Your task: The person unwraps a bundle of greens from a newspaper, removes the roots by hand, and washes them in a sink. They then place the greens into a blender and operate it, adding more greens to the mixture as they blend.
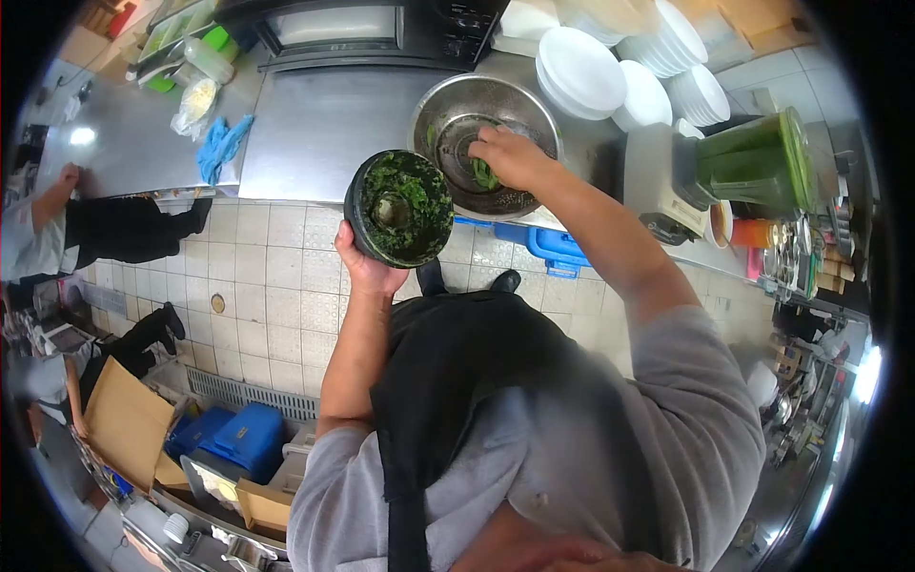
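My left hand [372,272] is closed on the side and underside of a dark round bowl [357,195], tilted and held beside the counter edge. Wet chopped greens [410,181] coat its inside, around a pale round knob in the middle. My right hand [510,157] reaches into a wide steel bowl [434,105] on the counter, its fingers bent around some green leaves [484,175]. Part of these leaves hangs below the fingers; the fingertips are partly hidden. The two bowls are close together, the dark one overlapping the steel rim in view.
A black oven [372,38] stands behind the steel bowl, with stacked white plates [581,71] to its right. A blender jug [753,162] of green liquid is at the right. A blue cloth [222,148] lies on the left counter. Two other people [57,229] are at the left.
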A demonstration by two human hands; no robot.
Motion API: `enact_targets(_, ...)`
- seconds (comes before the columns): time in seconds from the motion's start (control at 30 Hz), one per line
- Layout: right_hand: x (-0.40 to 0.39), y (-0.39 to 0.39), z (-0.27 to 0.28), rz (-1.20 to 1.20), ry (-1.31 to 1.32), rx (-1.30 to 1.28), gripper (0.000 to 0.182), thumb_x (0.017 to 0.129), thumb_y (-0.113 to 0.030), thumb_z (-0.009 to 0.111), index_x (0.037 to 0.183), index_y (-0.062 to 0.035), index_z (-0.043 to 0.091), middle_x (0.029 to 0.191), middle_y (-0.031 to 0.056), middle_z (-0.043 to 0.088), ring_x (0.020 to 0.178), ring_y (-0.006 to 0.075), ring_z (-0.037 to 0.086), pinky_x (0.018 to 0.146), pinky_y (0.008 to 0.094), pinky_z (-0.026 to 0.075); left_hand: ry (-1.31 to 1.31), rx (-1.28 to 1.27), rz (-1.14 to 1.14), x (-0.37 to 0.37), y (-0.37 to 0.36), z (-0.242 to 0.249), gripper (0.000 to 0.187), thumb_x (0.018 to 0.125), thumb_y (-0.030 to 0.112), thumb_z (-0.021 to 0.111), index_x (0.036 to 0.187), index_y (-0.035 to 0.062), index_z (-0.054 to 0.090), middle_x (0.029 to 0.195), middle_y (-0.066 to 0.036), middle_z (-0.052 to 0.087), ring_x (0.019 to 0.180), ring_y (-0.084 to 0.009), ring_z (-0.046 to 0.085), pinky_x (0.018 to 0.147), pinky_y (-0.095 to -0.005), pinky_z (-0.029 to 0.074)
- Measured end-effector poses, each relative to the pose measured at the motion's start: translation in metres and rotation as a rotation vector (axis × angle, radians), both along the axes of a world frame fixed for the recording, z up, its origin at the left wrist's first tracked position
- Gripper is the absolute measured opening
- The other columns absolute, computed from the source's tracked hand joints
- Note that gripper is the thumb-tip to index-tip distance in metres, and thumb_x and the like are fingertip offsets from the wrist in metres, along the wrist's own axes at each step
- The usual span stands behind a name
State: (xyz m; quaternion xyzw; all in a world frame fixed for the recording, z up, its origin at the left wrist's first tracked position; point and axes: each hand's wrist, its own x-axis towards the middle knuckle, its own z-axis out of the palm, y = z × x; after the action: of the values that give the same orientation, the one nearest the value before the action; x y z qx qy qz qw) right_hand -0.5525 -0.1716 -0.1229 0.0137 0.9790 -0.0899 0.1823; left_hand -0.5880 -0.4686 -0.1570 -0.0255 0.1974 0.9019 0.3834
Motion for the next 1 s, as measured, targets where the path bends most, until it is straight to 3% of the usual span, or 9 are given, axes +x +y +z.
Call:
enact_targets(0.07,0.000,0.001,0.006,-0.295,-0.028,-0.224,0.025,0.080,-0.005,0.070,0.105,-0.0081,0.070,0.115,0.0142,0.063,0.106,0.0322,0.062,0.087,0.0433,0.053,0.001,-0.007,-0.004,0.001,0.001,0.001,0.083,0.089,0.074,0.045,0.146,0.0144,0.048,0.145,-0.012,0.052,0.133,-0.0329,0.050,0.111,-0.0526,0.042)
enact_targets(0.13,0.003,0.012,0.000,-0.343,0.023,-0.271,0.023,0.080,-0.005,0.070,0.104,-0.0072,0.070,0.103,0.0159,0.069,0.097,0.0320,0.067,0.084,0.0443,0.054,-0.028,-0.021,-0.018,0.003,0.002,0.001,0.083,0.088,0.074,0.046,0.146,0.0148,0.049,0.145,-0.012,0.052,0.134,-0.0329,0.049,0.111,-0.0528,0.041)
enact_targets(0.2,0.001,0.035,-0.019,-0.129,0.142,-0.143,0.022,0.082,-0.008,0.069,0.104,-0.0088,0.073,0.107,0.0199,0.071,0.099,0.0366,0.067,0.088,0.0445,0.054,-0.041,-0.038,-0.006,0.004,0.003,0.004,0.083,0.087,0.073,0.048,0.145,0.0140,0.049,0.144,-0.012,0.053,0.133,-0.0328,0.050,0.110,-0.0524,0.042)
enact_targets(0.3,0.003,0.041,0.023,-0.426,0.258,-0.353,0.018,0.084,-0.007,0.066,0.100,-0.0076,0.074,0.098,0.0189,0.072,0.095,0.0366,0.069,0.085,0.0451,0.055,-0.047,-0.062,0.028,0.007,0.005,0.012,0.083,0.086,0.071,0.053,0.144,0.0121,0.050,0.142,-0.013,0.054,0.131,-0.0329,0.052,0.109,-0.0516,0.044)
enact_targets(0.4,0.005,0.049,0.037,-0.535,0.237,-0.406,0.021,0.084,-0.011,0.068,0.104,-0.0095,0.074,0.103,0.0188,0.072,0.099,0.0360,0.068,0.085,0.0437,0.054,-0.066,-0.054,0.034,0.005,0.003,0.013,0.083,0.086,0.072,0.053,0.144,0.0128,0.050,0.143,-0.012,0.053,0.131,-0.0329,0.051,0.109,-0.0519,0.043)
enact_targets(0.5,0.006,0.049,0.020,-0.424,0.128,-0.072,0.025,0.082,-0.011,0.070,0.107,-0.0082,0.073,0.104,0.0186,0.071,0.101,0.0330,0.068,0.087,0.0419,0.055,-0.055,-0.041,0.022,0.005,0.003,0.013,0.083,0.085,0.072,0.053,0.145,0.0142,0.050,0.144,-0.012,0.053,0.132,-0.0320,0.051,0.110,-0.0522,0.043)
enact_targets(0.6,0.016,0.028,0.019,-0.240,-0.071,0.101,0.029,0.082,-0.012,0.071,0.111,-0.0055,0.070,0.111,0.0221,0.068,0.106,0.0357,0.067,0.092,0.0428,0.054,-0.050,-0.053,0.001,0.005,0.004,0.015,0.084,0.087,0.075,0.047,0.147,0.0167,0.048,0.147,-0.011,0.050,0.134,-0.0332,0.048,0.112,-0.0531,0.040)
enact_targets(0.8,0.028,0.002,-0.001,-0.252,0.037,0.049,0.032,0.082,-0.011,0.070,0.113,-0.0050,0.068,0.122,0.0302,0.058,0.107,0.0446,0.064,0.094,0.0462,0.053,-0.040,-0.087,-0.007,0.005,0.004,0.012,0.085,0.086,0.076,0.048,0.147,0.0169,0.048,0.149,-0.012,0.048,0.136,-0.0342,0.047,0.113,-0.0544,0.039)
enact_targets(1.0,0.025,0.020,-0.034,-0.271,0.087,-0.056,0.029,0.075,-0.003,0.076,0.103,-0.0091,0.073,0.099,0.0151,0.069,0.099,0.0315,0.067,0.085,0.0413,0.053,-0.042,-0.079,-0.016,0.007,0.004,0.008,0.086,0.085,0.076,0.048,0.148,0.0169,0.047,0.149,-0.012,0.048,0.136,-0.0352,0.046,0.114,-0.0565,0.038)
